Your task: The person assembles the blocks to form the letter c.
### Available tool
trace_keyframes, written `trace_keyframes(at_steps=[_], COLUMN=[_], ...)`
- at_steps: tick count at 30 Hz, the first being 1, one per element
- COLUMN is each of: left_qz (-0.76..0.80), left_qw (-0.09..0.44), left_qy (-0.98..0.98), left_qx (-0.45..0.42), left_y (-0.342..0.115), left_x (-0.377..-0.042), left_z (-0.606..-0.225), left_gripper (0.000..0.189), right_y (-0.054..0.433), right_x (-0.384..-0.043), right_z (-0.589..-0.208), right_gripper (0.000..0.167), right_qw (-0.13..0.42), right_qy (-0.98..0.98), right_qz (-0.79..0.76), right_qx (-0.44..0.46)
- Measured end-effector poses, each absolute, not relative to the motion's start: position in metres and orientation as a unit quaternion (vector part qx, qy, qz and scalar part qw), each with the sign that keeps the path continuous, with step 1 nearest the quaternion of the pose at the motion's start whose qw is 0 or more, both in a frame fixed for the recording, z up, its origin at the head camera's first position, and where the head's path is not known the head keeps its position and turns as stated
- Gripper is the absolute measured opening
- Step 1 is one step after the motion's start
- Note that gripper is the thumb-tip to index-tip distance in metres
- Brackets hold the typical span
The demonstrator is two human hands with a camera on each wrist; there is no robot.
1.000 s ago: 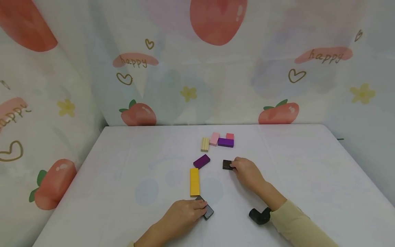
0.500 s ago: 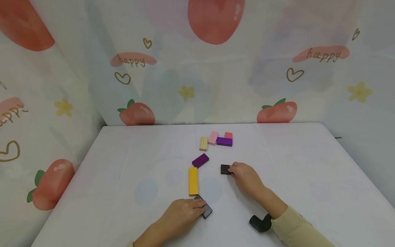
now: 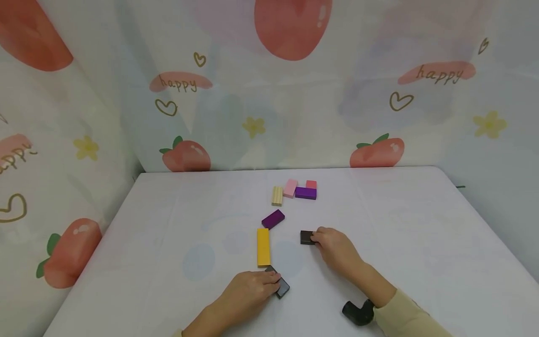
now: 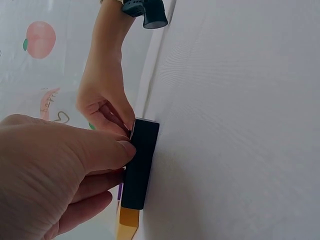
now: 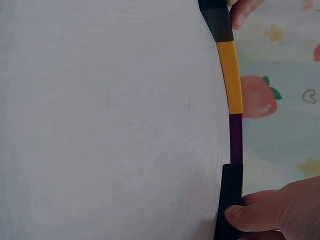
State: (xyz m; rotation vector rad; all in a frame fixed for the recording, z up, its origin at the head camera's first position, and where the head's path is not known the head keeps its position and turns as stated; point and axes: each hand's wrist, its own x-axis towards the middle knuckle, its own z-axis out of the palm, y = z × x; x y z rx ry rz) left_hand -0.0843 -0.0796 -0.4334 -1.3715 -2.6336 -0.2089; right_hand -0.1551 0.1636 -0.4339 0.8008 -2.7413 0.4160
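Note:
In the head view, my left hand (image 3: 248,294) grips a dark grey block (image 3: 283,288) that lies slanted on the table, its upper end at the near end of a yellow block (image 3: 263,248). The left wrist view shows the thumb against this grey block (image 4: 141,165). Farther right, my right hand (image 3: 339,252) pinches the right end of a black block (image 3: 305,237); fingers cover that end. A dark purple block (image 3: 273,219) lies tilted at the yellow block's far end, left of the black one.
Toward the back of the white table (image 3: 189,196) lie a striped wooden-looking block (image 3: 277,196), a pink block (image 3: 290,188), a violet block (image 3: 305,193) and a red block (image 3: 311,184). A black wrist camera (image 3: 359,313) sits by the right sleeve. Printed cloth (image 3: 294,107) walls the back.
My right hand has drawn the black block nearer to me, down in the head view. The left hand stays at the grey block. The head view has shifted slightly.

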Motion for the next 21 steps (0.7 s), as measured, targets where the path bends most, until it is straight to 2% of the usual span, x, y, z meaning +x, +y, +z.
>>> trace_keyframes(at_steps=[15,21], left_qz=[-0.081,-0.107], left_qw=[0.089,0.085], left_qy=[-0.882,-0.883], left_qx=[-0.455,-0.45], left_y=[-0.082,-0.083], left_x=[-0.084,-0.086], left_z=[-0.434,-0.437], left_gripper=[0.025,0.026], right_y=[0.162,0.162], right_x=[-0.142,-0.139], right_z=[-0.437,-0.434], right_gripper=[0.02,0.02], right_qw=[0.144,0.135], right_qy=[-0.936,-0.938], right_qz=[0.146,0.146], right_qx=[0.286,0.284])
